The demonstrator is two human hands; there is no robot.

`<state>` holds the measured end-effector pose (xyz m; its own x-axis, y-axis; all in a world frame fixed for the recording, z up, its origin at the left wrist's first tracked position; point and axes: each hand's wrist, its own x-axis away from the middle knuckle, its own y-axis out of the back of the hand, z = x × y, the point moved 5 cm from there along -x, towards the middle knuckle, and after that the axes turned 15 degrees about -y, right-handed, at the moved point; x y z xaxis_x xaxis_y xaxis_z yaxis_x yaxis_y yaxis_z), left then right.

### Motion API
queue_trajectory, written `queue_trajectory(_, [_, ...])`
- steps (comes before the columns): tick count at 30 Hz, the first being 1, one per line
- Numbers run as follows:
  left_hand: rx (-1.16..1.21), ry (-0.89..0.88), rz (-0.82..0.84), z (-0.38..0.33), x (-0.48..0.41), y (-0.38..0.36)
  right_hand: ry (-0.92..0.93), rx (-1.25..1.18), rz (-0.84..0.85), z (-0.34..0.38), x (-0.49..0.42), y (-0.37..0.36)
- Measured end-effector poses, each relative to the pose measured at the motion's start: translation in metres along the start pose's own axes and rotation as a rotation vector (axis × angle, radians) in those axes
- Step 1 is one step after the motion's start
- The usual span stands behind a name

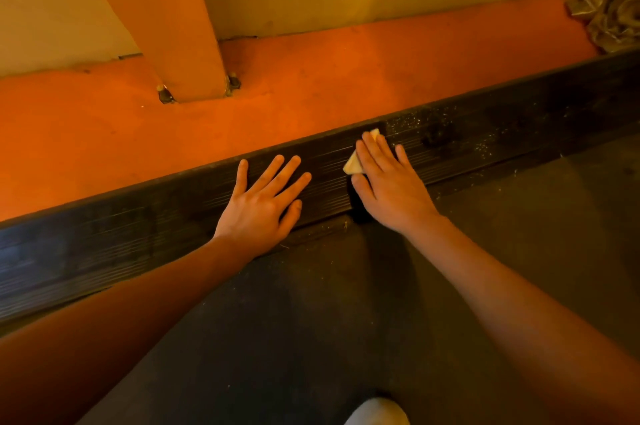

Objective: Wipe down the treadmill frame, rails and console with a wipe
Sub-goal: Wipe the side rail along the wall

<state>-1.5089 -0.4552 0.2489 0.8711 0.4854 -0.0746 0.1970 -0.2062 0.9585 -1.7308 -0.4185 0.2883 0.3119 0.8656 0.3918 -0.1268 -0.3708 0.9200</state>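
Note:
A black ribbed side rail (138, 234) of the treadmill runs diagonally from lower left to upper right. My right hand (388, 182) lies flat on it, fingers straight, pressing a pale folded wipe (351, 164) against the rail; the wipe peeks out at my fingertips and beside my index finger. My left hand (265, 202) rests flat on the rail just to the left, fingers spread, holding nothing. To the right of the wipe the rail (485, 133) is speckled with dust. The dark treadmill belt (346, 320) fills the lower frame.
Orange floor (104, 133) lies beyond the rail. An orange upright post (173, 26) bolted to the floor stands at upper left. A crumpled grey cloth (609, 8) sits at the top right by the wall. A pale shoe tip (377, 412) shows at the bottom edge.

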Motion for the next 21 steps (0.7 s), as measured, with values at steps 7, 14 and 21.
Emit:
queue_trajectory(7, [0.006,-0.004,0.005,0.000,0.000,0.000,0.015,-0.048,-0.028,-0.001,0.012,-0.004])
queue_trajectory(14, [0.011,0.000,-0.004,0.001,0.000,-0.001,0.010,0.005,-0.003,-0.007,0.005,-0.001])
queue_trajectory(21, [0.016,-0.009,-0.013,0.000,-0.001,0.000,0.033,-0.027,-0.023,-0.020,0.022,-0.006])
